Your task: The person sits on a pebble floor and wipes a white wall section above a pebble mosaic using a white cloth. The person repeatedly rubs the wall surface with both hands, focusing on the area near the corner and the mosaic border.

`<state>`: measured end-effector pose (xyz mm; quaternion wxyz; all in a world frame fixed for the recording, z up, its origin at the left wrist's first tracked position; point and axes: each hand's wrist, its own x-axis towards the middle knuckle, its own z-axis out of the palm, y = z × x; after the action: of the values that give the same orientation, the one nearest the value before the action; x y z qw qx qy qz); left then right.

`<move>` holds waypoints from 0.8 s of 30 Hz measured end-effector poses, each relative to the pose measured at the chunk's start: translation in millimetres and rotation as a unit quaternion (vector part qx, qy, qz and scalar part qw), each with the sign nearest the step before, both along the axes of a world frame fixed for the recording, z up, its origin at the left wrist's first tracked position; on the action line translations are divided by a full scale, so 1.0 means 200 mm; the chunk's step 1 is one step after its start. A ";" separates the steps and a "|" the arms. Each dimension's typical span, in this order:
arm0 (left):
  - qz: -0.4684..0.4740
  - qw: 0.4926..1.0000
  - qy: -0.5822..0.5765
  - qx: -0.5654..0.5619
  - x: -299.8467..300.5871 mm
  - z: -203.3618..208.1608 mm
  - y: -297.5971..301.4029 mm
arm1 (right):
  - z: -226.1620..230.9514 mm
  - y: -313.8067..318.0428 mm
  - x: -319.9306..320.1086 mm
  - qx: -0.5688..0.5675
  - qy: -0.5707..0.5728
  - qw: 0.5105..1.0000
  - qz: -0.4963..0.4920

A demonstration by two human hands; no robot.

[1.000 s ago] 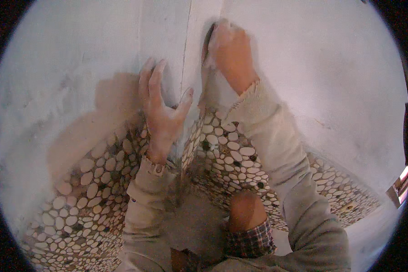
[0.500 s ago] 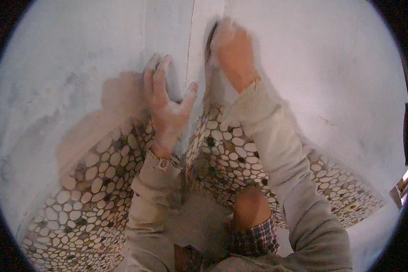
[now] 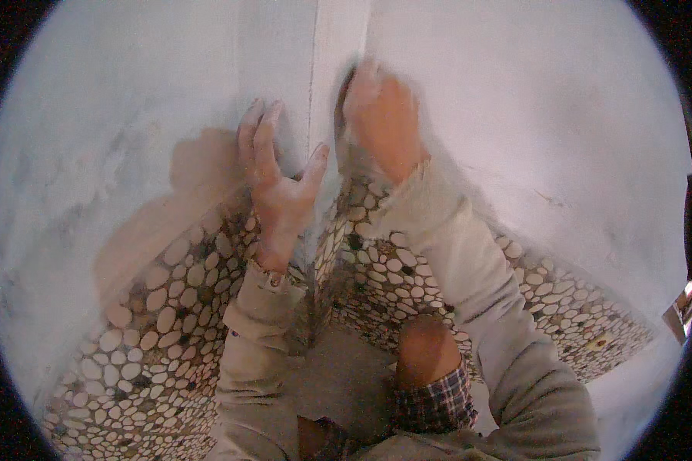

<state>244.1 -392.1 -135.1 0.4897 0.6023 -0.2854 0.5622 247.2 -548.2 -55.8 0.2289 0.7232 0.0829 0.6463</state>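
The dark, flat-edged tool [image 3: 341, 104], only a thin sliver of it showing, sits in the inside corner where two pale grey plastered walls meet, at about twelve o'clock from the crouching person's bare knee [image 3: 425, 349]. Its long axis appears to run up and down along the corner seam, with the top end pointing to twelve o'clock; what kind of tool it is stays too hidden and blurred to tell.

At the left, the grey plastered wall [image 3: 131, 115] carries a band of cream and brown pebble mosaic tile [image 3: 154, 338] along its foot. The left hand [image 3: 281, 180] lies released and spread flat against this wall, fingers pointing to twelve o'clock, thumb reaching toward the white corner strip [image 3: 338, 46] at its two o'clock. It grasps nothing and serves as a brace.

Just beside it, at three o'clock, the right hand [image 3: 380, 115] is clenched on the tool, pressing it into the corner above the mosaic on the right wall [image 3: 530, 138]. The hand is smeared by motion.

To do this step well, I judge the working edge should stay flush in the seam, pressure even, strokes following the vertical line, while the flat left palm steadies the body. Care seems needed just above the tile edge, so the pebbles stay clean.
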 end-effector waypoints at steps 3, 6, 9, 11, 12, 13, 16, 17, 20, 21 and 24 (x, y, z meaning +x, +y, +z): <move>-0.001 1.000 0.016 -0.001 0.00 -0.01 0.00 | 0.23 -0.05 0.14 -0.030 -0.023 0.999 0.003; 0.001 0.999 0.037 0.001 -0.04 -0.01 -0.03 | 0.45 -0.08 0.14 -0.011 0.005 0.993 -0.117; 0.004 0.999 0.035 0.003 -0.02 -0.02 0.00 | 0.38 0.00 0.09 0.015 -0.022 1.000 0.010; -0.011 1.000 0.017 0.002 -0.03 -0.01 -0.03 | 0.14 -0.07 0.11 0.004 -0.126 0.992 0.024; 0.010 1.000 0.003 0.008 0.00 -0.01 0.02 | 0.06 0.00 0.08 0.061 -0.020 0.997 0.045; 0.021 1.000 -0.008 0.011 0.01 -0.01 0.04 | -0.03 0.05 0.03 0.100 0.056 0.992 0.047; 0.017 1.000 -0.013 0.008 0.02 -0.02 0.00 | -0.23 0.01 -0.08 0.153 0.141 0.975 0.084; 0.018 1.000 -0.013 0.007 0.02 -0.02 0.00 | -0.25 -0.05 -0.11 0.139 0.107 0.971 0.161; 0.006 1.000 0.025 0.009 0.00 -0.03 -0.01 | -0.26 -0.11 -0.21 0.354 0.217 0.861 0.294; 0.007 1.000 0.019 0.009 0.00 -0.03 0.00 | -0.26 -0.07 -0.25 0.412 0.270 0.808 0.325; -0.007 1.000 0.006 0.008 0.00 -0.03 0.01 | -0.26 0.03 -0.41 0.492 0.372 0.684 0.390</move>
<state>244.8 -390.4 -141.9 0.4901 0.6075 -0.2912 0.5532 165.4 -542.9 -108.4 -0.4821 0.8151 0.1061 0.3033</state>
